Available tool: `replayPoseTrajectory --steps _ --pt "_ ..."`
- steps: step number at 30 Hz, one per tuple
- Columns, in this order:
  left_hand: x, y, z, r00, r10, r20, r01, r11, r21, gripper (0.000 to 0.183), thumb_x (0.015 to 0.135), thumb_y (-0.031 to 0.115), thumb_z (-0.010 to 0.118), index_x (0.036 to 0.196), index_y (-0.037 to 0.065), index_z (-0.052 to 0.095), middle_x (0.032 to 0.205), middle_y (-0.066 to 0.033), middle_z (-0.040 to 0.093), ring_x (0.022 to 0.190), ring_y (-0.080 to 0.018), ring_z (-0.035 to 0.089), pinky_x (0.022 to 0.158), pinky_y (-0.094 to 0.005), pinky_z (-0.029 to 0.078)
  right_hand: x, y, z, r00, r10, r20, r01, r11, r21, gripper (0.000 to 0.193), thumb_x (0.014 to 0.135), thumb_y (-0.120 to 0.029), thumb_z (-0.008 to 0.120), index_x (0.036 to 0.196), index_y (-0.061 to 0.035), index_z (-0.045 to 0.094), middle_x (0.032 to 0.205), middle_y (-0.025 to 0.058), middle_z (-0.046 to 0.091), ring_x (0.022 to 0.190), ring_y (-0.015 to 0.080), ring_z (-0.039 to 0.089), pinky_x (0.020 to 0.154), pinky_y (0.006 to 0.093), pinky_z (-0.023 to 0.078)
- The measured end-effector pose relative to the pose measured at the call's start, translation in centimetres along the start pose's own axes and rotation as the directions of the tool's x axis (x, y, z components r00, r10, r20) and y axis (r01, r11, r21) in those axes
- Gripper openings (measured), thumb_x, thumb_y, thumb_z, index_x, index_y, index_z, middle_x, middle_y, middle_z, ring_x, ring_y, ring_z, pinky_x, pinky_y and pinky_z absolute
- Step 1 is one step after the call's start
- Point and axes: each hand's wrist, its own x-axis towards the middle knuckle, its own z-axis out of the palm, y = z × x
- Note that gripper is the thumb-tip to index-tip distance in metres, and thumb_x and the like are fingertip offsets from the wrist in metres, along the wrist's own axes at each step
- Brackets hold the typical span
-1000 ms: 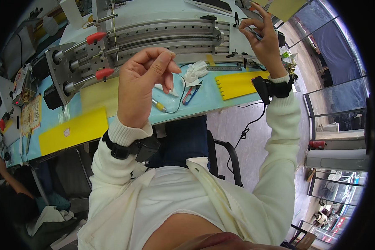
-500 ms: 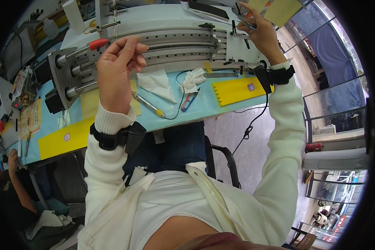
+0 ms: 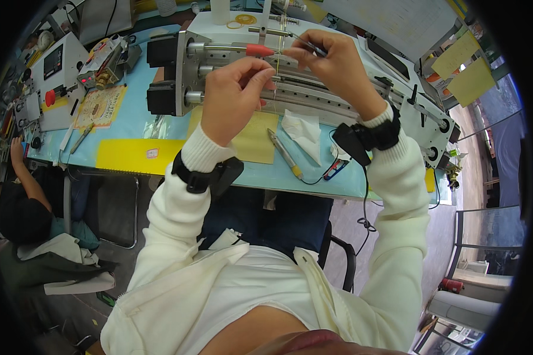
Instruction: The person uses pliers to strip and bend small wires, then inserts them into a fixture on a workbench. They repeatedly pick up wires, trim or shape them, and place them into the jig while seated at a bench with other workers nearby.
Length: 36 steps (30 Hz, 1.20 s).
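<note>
The work seems unfinished: the left hand has its fingers pressed together, on what one cannot tell, while the right hand pinches a tool near the thread, beside the far red tip.

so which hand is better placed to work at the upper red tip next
Probably the right hand: it sits beside the pointed end of the upper red tip and holds a slim dark tool. The left hand is pinched lower in view; what it holds, if anything, is unclear.
</note>
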Motion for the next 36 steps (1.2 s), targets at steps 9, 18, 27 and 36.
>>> replayPoseTrajectory --steps 9,18,27,36 --pt "-1.5 0.3 3.6 0.965 -0.186 0.187 0.230 0.938 -0.257 0.015 0.097 0.014 0.065 0.100 -0.001 0.068 0.080 -0.0065 0.072 0.065 -0.0103 0.066 0.058 -0.0225 0.047 -4.5 -2.1 -2.3 0.979 0.004 -0.202 -0.023 0.995 -0.093 0.026 0.084 -0.011 0.077 0.109 -0.0047 0.073 0.085 0.0088 0.075 0.073 0.0146 0.069 0.065 0.0255 0.051" --pt "-2.6 2.0 9.1 0.950 -0.201 0.241 0.295 0.830 -0.474 0.017 0.098 0.016 0.063 0.104 0.001 0.066 0.083 -0.0056 0.072 0.078 -0.0104 0.068 0.068 -0.0217 0.049 -12.1 -3.6 -4.3 0.948 -0.068 -0.312 0.031 0.992 -0.120 0.062 0.079 0.009 0.075 0.136 -0.0032 0.051 0.092 0.0061 0.075 0.081 0.0063 0.067 0.070 0.0175 0.050" --pt "-2.1 1.9 13.2 0.912 -0.215 0.350 0.332 0.887 -0.320 0.026 0.102 0.023 0.056 0.109 0.000 0.068 0.101 -0.0085 0.074 0.096 -0.0145 0.070 0.074 -0.0248 0.053 -18.8 1.5 -10.3 0.861 0.186 -0.473 -0.240 0.969 -0.056 0.059 0.086 0.006 0.070 0.139 -0.0036 0.046 0.088 0.0007 0.070 0.081 0.0030 0.059 0.075 0.0165 0.045" --pt "1.8 0.6 15.9 0.931 -0.119 0.345 0.151 0.986 -0.067 0.032 0.098 0.026 0.062 0.114 -0.002 0.065 0.105 -0.0109 0.073 0.097 -0.0156 0.069 0.079 -0.0289 0.054 -21.1 9.9 -16.1 0.667 0.166 -0.726 -0.408 0.897 -0.170 0.049 0.090 -0.010 0.073 0.133 -0.0092 0.050 0.090 0.0005 0.074 0.080 0.0084 0.065 0.078 0.0220 0.050"
